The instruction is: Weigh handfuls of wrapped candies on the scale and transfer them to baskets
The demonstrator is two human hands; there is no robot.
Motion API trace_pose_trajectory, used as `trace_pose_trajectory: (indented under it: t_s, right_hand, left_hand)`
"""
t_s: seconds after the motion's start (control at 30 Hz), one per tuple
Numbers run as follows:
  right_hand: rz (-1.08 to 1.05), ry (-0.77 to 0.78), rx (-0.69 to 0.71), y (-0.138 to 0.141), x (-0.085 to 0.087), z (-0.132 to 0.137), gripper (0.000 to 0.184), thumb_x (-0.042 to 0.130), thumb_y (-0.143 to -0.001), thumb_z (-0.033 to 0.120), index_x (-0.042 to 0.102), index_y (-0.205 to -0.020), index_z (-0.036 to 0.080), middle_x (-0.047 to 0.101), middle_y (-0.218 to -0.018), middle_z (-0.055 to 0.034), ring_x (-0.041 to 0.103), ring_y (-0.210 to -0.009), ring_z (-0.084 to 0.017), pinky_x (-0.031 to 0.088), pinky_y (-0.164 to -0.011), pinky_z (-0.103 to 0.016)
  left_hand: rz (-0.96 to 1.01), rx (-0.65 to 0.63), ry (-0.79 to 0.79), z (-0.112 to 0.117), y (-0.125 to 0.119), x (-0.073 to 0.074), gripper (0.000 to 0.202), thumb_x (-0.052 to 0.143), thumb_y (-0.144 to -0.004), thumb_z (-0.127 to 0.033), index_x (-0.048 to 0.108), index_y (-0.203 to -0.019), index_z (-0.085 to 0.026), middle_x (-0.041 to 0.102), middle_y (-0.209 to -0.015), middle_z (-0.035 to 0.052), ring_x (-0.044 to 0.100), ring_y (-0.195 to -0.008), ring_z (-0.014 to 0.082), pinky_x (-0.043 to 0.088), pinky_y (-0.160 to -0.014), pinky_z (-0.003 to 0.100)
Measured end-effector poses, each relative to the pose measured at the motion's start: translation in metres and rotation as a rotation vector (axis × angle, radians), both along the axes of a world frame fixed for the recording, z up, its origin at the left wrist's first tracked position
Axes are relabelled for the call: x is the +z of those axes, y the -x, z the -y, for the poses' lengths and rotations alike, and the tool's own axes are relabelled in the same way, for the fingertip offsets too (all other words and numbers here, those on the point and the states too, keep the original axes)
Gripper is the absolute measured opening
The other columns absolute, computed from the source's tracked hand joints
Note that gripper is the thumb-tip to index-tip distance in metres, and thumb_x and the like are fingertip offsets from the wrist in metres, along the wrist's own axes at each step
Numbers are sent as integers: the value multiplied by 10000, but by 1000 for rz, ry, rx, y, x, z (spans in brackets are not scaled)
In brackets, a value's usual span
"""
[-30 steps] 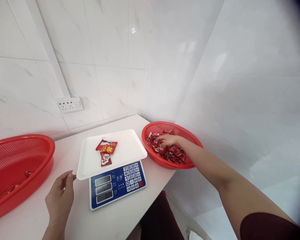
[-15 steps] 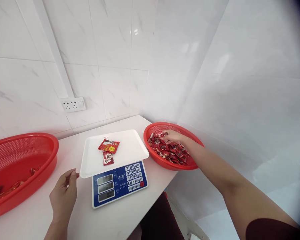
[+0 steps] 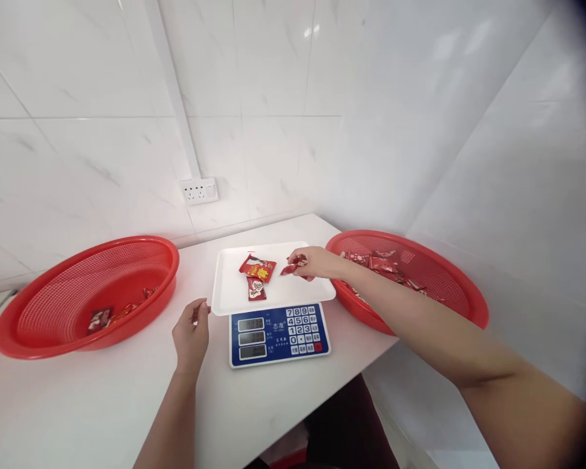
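Over the right part of the white weighing tray, my right hand pinches a small red snack packet; more red wrapper shows beside its fingers. Two other packets lie on the tray: a red and yellow packet and, partly under it, a dark red packet with a white patch. The tray tops a blue-faced digital scale with lit number windows. My left hand is closed, its fingertips by the tray's near left corner; a reddish bit shows there, too small to name.
A red plastic basket with many red packets stands at the right table edge, partly behind my forearm. Another red basket on the left holds several packets. A wall socket sits above the white table, against the tiled wall.
My right hand has come out of the right basket with red packet in its fingers and moved left over the tray. The view has turned left. My left hand stays by the tray corner.
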State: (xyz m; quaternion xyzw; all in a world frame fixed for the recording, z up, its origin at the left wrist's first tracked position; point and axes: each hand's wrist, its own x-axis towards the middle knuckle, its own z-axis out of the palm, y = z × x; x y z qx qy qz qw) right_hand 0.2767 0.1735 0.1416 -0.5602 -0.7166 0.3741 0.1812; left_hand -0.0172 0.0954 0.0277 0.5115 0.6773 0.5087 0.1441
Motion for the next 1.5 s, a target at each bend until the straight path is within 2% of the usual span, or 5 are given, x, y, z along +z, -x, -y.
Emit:
trace_pose_trajectory:
  t_s: [0.77,0.97,1.13,1.33,1.5]
  right_hand:
    - [169,-58,100,10,-10,4,600,624,-809,370,413,-1356,240,573,-1230,-112,626,-962,-224,546,-768,-335]
    - [568,-397,-133,-42,-7,4,440,479,-880,378,500,-1296,239,549,-1307,-85,554,-1111,-294,464,-873,-405]
    - [752,-207,-247,-111,-22,0,324,484,-862,324,632,-1107,173,659,-1104,-139,606,-1007,-315,467,-813,-393]
    - [613,97,81,-143,-60,17,686,704,-625,253,531,-1290,253,575,-1273,-90,582,-1075,-291,466,-852,-347]
    - [486,82,-114,-154,-65,15,485,683,-608,152,632,-1086,209,663,-1065,-110,617,-945,-298,465,-793,-365]
  left_hand:
    - [0,-13,0,0,-1,-1,319,465,-812,-424,629,-956,-192,689,-828,44,638,-785,171,499,-756,289]
    - [7,1,-10,-1,0,-3,312,460,-811,-424,626,-953,-200,697,-859,43,655,-798,172,509,-760,296]
    - [23,13,0,-1,0,-1,315,476,-790,-425,630,-957,-205,699,-855,44,660,-817,189,503,-789,320]
    - [22,33,30,-2,-1,1,331,487,-767,-435,633,-960,-209,702,-860,47,655,-844,210,491,-826,356]
    - [-9,48,55,-2,-2,3,337,476,-768,-438,633,-963,-213,706,-865,43,655,-847,212,489,-835,370]
